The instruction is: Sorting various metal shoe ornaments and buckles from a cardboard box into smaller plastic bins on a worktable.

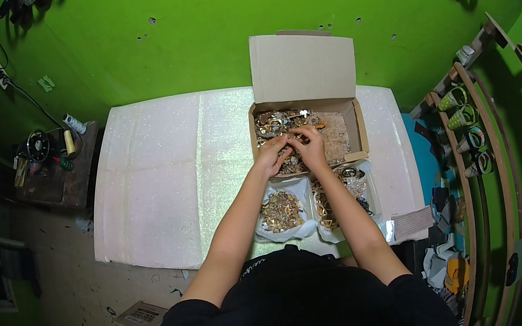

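Note:
My left hand [271, 155] and my right hand [310, 147] meet over an open cardboard box [355, 130], fingertips pinched close together. Whatever they hold between them is too small to make out. Inside the box, a heap of small metal pieces [274, 122], gold and silver in tone, fills the left side, and the brown bottom shows on the right. In front of the box stand two trays lined with white plastic. The left tray [308, 227] carries mostly gold-coloured bits; the right tray [374, 190] has mixed metal and shiny pieces, partly hidden by my right forearm.
The box's raised lid [304, 65] leans toward the green wall. A shimmering white cover lies over the table [149, 180]. At the left is a small stand [63, 172] with thread spools. Wooden racks with sandals [463, 116] and a pile of scraps [441, 264] flank the right side.

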Motion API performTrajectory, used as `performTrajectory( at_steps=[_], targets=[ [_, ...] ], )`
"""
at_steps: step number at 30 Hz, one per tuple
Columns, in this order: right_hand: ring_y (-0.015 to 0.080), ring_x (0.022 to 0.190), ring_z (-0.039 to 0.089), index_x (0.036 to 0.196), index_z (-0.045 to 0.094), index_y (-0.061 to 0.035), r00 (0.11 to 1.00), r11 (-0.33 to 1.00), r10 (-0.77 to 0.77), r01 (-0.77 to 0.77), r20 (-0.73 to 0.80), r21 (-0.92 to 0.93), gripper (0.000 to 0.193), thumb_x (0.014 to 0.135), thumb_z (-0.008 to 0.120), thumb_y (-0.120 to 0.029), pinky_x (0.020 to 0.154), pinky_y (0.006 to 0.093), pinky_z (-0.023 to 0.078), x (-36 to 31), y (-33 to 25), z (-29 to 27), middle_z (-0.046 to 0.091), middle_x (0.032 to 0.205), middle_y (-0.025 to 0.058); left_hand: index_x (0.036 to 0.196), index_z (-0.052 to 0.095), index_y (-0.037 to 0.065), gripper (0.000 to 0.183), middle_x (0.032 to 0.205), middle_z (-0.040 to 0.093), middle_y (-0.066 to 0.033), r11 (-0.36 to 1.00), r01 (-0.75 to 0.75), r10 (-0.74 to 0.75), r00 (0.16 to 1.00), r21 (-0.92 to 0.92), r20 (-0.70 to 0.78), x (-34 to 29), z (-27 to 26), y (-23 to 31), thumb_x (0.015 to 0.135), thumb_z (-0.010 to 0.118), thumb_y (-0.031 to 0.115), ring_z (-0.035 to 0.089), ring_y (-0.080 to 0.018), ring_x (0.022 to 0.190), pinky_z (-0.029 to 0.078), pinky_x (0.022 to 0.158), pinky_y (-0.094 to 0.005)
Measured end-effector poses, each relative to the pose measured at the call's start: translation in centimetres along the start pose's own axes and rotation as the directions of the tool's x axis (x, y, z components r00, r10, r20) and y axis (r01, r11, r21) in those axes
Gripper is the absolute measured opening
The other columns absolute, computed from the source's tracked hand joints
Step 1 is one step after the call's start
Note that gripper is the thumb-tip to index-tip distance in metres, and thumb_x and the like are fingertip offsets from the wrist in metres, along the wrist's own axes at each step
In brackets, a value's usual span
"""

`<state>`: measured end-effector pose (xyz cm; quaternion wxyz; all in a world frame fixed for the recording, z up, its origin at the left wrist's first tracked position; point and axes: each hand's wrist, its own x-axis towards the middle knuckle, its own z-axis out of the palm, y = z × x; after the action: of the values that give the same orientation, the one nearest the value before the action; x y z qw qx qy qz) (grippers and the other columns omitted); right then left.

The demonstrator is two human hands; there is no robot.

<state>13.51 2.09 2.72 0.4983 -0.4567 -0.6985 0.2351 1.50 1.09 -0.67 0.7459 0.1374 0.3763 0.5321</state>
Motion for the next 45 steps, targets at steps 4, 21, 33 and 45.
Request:
performTrajectory(
  at_steps=[4,21,33,45],
  targets=[
    [0.0238,0.069,0.055,0.076,0.062,-0.0034,0.993,0.992,-0.068,0.077,0.092,-0.099,0.014,0.063,0.063,-0.007,0.062,0.0296,0.043,0.2,-0.1,-0.3,0.056,0.073,0.0104,0.094,0.050,0.000,0.020,0.094,0.051,-0.0077,0.999,-0.019,0.020,1.000,0.039,-0.023,0.7,-0.4,-0.3,0.081,0.050,0.015,0.051,-0.0155,0.088,0.044,0.083,-0.0275],
    [0.0136,0.067,0.052,0.074,0.059,0.0013,0.994,0.984,0.100,-0.106,0.047,0.141,0.010,0.068,0.061,-0.006,0.061,0.0240,0.041,-0.3,1.4,0.9,0.055,0.072,0.0061,0.095,0.049,-0.003,0.022,0.092,0.052,-0.0123,0.997,-0.068,0.070,0.996,0.035,-0.049,0.4,0.0,-0.6,0.079,0.052,0.012,0.053,-0.0174,0.084,0.048,0.076,-0.0262],
    [0.0102,0.067,0.052,0.080,0.057,0.0017,0.907,0.800,0.374,-0.422,0.196,0.427,0.012,0.074,0.058,-0.008,0.060,0.0228,0.043,0.1,2.5,0.9,0.057,0.075,0.0044,0.092,0.048,-0.003,0.022,0.091,0.052,-0.0108,0.997,-0.073,0.073,0.997,-0.023,-0.008,0.3,0.1,-0.4,0.076,0.057,0.010,0.053,-0.0182,0.083,0.048,0.076,-0.0241],
    [0.0246,0.078,0.057,0.079,0.060,-0.0004,0.947,0.947,-0.273,0.296,0.170,-0.129,0.015,0.064,0.060,-0.001,0.069,0.0306,0.046,0.5,0.3,-0.6,0.059,0.086,0.0117,0.096,0.050,-0.001,0.021,0.092,0.051,-0.0089,1.000,-0.021,0.021,0.999,-0.002,-0.043,0.2,0.2,-0.2,0.079,0.052,0.011,0.051,-0.0151,0.085,0.047,0.076,-0.0231]
  ],
)
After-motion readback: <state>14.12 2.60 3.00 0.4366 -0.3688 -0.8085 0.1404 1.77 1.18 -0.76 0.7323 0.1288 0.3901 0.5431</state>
